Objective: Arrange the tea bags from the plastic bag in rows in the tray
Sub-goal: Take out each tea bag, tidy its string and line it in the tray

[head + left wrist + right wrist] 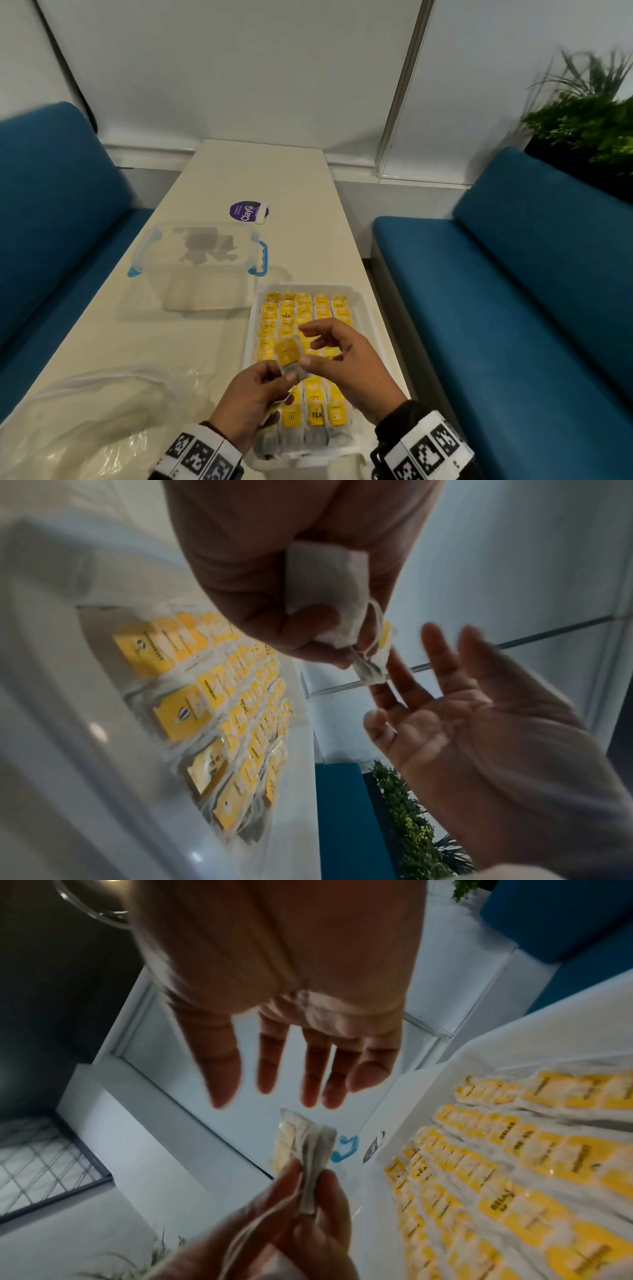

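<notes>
Pinching one tea bag in my left hand, lower centre; right hand fingers loose beside it, above the filled tray.

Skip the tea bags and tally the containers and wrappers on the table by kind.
tray: 1
clear box with blue clips: 1
plastic bag: 1
Total: 3
</notes>
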`<state>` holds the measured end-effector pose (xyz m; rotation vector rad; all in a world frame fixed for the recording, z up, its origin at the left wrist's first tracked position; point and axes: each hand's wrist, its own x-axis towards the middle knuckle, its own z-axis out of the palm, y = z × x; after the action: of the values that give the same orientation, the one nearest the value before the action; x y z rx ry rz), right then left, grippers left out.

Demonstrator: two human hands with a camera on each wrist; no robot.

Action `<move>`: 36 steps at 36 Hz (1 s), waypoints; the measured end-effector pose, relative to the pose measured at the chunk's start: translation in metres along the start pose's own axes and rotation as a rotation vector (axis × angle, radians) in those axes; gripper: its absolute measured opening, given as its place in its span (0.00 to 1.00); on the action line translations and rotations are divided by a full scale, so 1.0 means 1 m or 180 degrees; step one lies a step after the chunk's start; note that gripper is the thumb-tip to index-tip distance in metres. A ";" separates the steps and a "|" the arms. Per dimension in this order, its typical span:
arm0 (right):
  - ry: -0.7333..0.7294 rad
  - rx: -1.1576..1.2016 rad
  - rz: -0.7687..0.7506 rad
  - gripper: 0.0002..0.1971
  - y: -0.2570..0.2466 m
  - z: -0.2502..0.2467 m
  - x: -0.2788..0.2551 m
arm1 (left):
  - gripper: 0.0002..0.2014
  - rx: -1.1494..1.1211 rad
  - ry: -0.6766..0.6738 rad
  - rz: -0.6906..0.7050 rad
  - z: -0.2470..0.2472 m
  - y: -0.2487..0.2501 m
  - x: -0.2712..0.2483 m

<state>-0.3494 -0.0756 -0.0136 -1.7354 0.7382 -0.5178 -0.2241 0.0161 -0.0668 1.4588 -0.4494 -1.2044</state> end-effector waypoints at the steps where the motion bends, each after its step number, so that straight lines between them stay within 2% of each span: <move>1: 0.0017 -0.0055 0.0070 0.20 0.001 0.001 0.002 | 0.03 0.0015 0.0008 0.0017 0.000 0.000 -0.001; 4: -0.0104 -0.0242 0.0348 0.22 0.006 0.006 0.004 | 0.05 -0.0032 0.0008 0.0091 0.000 -0.001 -0.003; 6: -0.0138 -0.0154 0.0468 0.20 0.011 0.010 0.003 | 0.08 -0.0033 0.0016 0.0124 -0.001 -0.002 -0.005; 9: 0.0014 0.0133 0.0540 0.17 0.016 0.014 0.001 | 0.04 0.0021 0.0035 0.0175 -0.002 -0.004 -0.007; 18: 0.0366 0.0257 0.0442 0.16 0.024 0.020 -0.007 | 0.04 0.0063 0.0141 0.0108 0.000 -0.008 -0.006; 24: 0.0641 0.0106 0.0196 0.15 0.022 0.017 -0.013 | 0.07 -0.0154 0.0106 0.0092 0.005 -0.009 -0.008; 29: 0.0479 -0.0064 0.0092 0.12 0.020 0.015 -0.016 | 0.14 -0.0092 0.0171 0.0171 0.005 -0.012 -0.005; 31: 0.0527 -0.0105 0.0115 0.12 0.023 0.015 -0.017 | 0.13 -0.0035 0.0172 0.0206 0.006 -0.012 -0.004; 34: 0.0771 -0.0233 0.0178 0.12 0.030 0.012 -0.017 | 0.05 -0.0066 0.0176 0.0165 0.008 -0.011 -0.005; 36: 0.1011 -0.0417 0.0252 0.12 0.035 0.004 -0.017 | 0.06 -0.0153 0.0175 0.0088 0.007 -0.010 -0.005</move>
<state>-0.3657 -0.0673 -0.0480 -1.7561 1.0818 -0.7133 -0.2362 0.0198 -0.0726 1.4366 -0.3995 -1.1432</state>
